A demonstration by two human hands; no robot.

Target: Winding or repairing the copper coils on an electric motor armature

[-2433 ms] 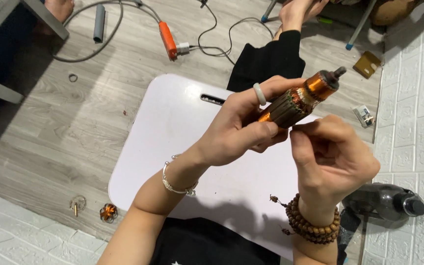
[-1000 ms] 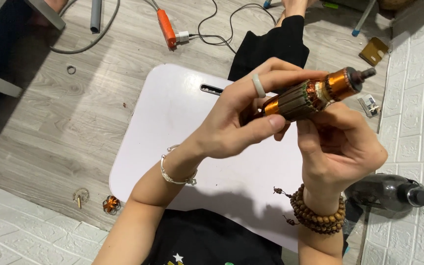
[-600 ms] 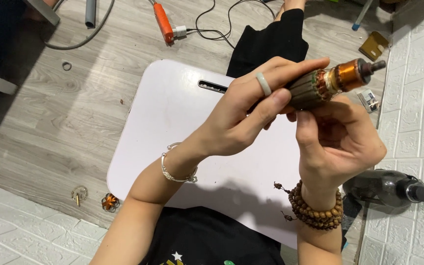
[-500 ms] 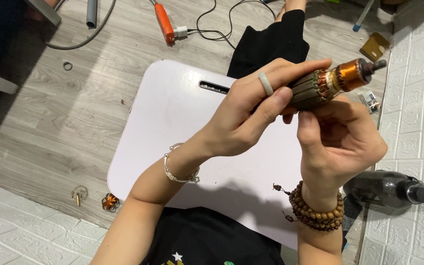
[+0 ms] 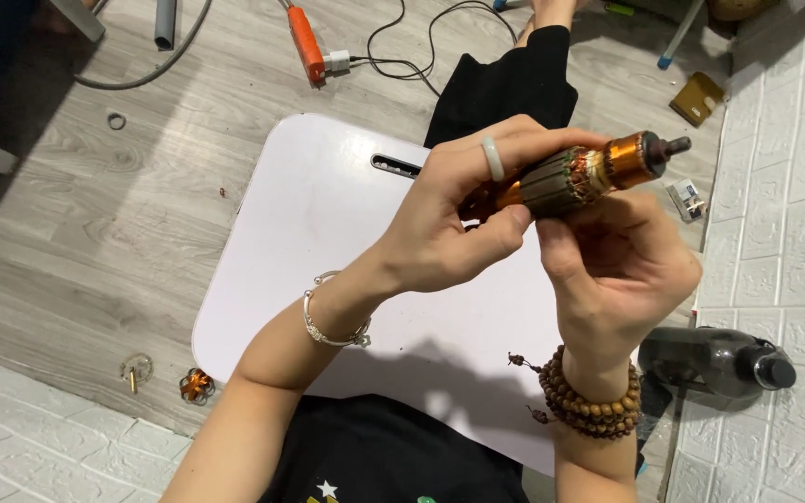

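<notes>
Left hand (image 5: 454, 224) clamps the motor armature (image 5: 575, 177), shaft toward two o'clock; right hand (image 5: 617, 261) curls under it, steadying, above the white table (image 5: 328, 233).

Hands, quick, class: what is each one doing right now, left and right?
Left hand: closed around the motor armature, holding it above the white board.
Right hand: fingers curled under the armature, touching it from below.

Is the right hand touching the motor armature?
Touching. The head view shows the right hand fingertips pressed against the underside of the motor armature.
</notes>
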